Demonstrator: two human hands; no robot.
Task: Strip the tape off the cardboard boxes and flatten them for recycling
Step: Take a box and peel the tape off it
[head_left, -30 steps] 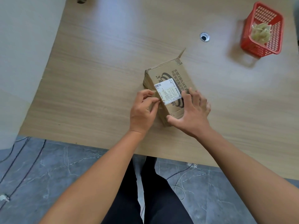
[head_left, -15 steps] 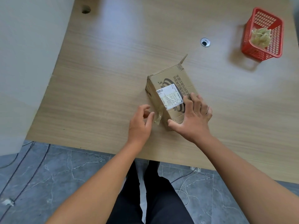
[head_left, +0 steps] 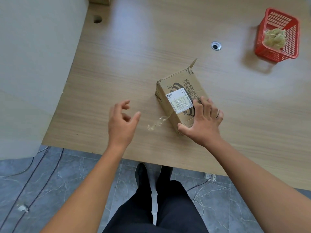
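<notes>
Left grip [head_left: 122, 121] has let go and swung away, fingers spread, empty; half-peeled tape [head_left: 157, 123] dangles just right of it off the cardboard box [head_left: 183, 88] under the flat-pressing right grip [head_left: 203, 121], likely to re-stick to the counter [head_left: 117, 64] or snap when re-pulled.

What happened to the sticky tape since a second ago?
The left hand peeled the clear tape partway off the cardboard box, then let go and moved left, fingers open. The tape hangs loose from the box. The right hand stayed pressed on the box.
</notes>
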